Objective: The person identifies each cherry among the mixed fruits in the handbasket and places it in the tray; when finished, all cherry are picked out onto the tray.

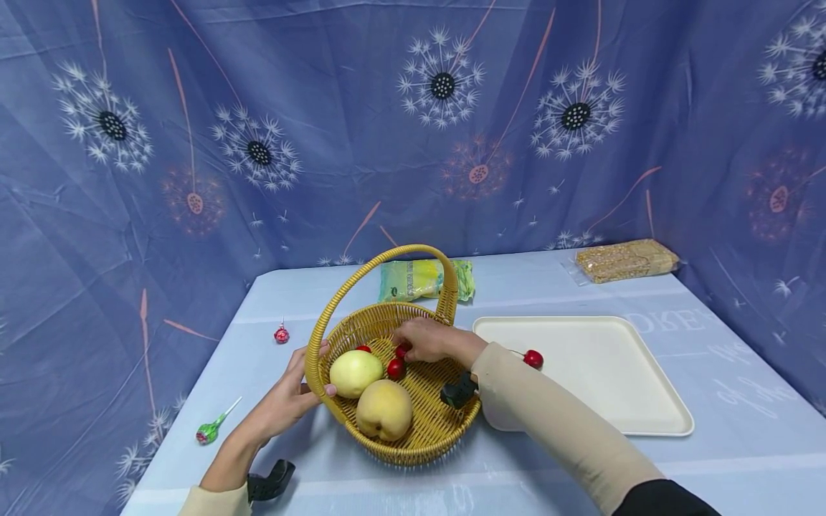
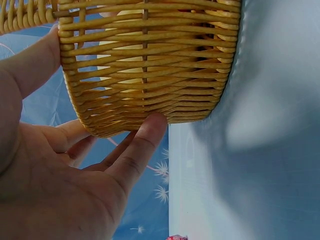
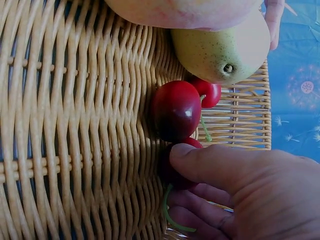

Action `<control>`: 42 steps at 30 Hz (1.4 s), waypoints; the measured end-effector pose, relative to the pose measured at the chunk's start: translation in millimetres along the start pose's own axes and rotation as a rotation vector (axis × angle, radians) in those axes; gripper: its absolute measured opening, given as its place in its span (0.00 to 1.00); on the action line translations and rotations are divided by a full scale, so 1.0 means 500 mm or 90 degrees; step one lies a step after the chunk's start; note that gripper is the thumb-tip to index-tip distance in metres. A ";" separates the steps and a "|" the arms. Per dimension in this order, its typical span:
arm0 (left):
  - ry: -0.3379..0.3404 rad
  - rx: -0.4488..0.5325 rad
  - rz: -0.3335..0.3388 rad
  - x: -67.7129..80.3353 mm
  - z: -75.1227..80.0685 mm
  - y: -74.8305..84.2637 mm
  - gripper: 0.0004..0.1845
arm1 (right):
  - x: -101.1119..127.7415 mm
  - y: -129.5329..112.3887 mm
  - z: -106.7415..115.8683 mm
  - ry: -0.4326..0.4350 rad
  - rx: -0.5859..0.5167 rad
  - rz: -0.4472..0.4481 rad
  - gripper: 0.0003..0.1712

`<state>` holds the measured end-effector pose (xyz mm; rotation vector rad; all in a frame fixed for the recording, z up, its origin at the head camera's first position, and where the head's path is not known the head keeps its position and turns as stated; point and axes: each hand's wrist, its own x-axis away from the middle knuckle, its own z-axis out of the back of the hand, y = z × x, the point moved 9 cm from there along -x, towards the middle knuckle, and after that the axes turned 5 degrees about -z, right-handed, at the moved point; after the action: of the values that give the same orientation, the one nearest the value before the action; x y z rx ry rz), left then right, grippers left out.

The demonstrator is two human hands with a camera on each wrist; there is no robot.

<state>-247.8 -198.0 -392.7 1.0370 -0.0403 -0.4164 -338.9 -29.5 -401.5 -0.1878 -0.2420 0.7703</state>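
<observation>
A yellow woven basket [image 1: 413, 441] with a hoop handle stands mid-table. It holds a pale yellow pear [image 1: 355, 373], a peach-coloured fruit [image 1: 384, 410] and a few red cherries. My left hand [image 1: 313, 375] grips the basket's left rim, thumb hooked inside; its fingers [image 2: 140, 145] lie under the wall [image 2: 150, 70]. My right hand [image 1: 405, 344] reaches inside and pinches a dark cherry [image 3: 167, 171] by the thumb [image 3: 210, 165]. A second cherry [image 3: 176, 110] lies just beside it, a third [image 3: 212, 93] sits against the pear [image 3: 220, 47].
A white tray [image 1: 600, 373] lies right of the basket, with one cherry [image 1: 533, 358] at its left edge. A green lollipop [image 1: 209, 432] and a red wrapped sweet [image 1: 281, 334] lie on the left. A green packet [image 1: 419, 279] and a cracker pack [image 1: 626, 259] lie at the back.
</observation>
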 end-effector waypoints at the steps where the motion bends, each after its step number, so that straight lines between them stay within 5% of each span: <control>1: 0.000 0.000 -0.001 0.000 0.000 0.000 0.39 | 0.000 0.000 0.000 0.001 0.002 0.003 0.14; 7: 0.001 -0.003 -0.004 0.001 0.000 0.001 0.39 | 0.003 0.001 0.007 0.019 0.007 0.003 0.15; 16: 0.002 -0.004 0.000 0.000 0.001 0.002 0.40 | 0.029 -0.003 0.057 0.065 -0.081 -0.016 0.17; 29: 0.001 -0.003 0.003 0.001 0.000 -0.001 0.39 | 0.127 -0.039 0.142 0.193 -0.126 0.062 0.18; 42: -0.002 0.004 0.004 0.002 -0.001 -0.001 0.39 | 0.240 -0.008 0.152 0.249 -0.157 0.043 0.20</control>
<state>-247.2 -198.2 -393.3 1.0420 -0.0479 -0.4126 -274.8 58.2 -310.4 -0.5758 0.0414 0.7526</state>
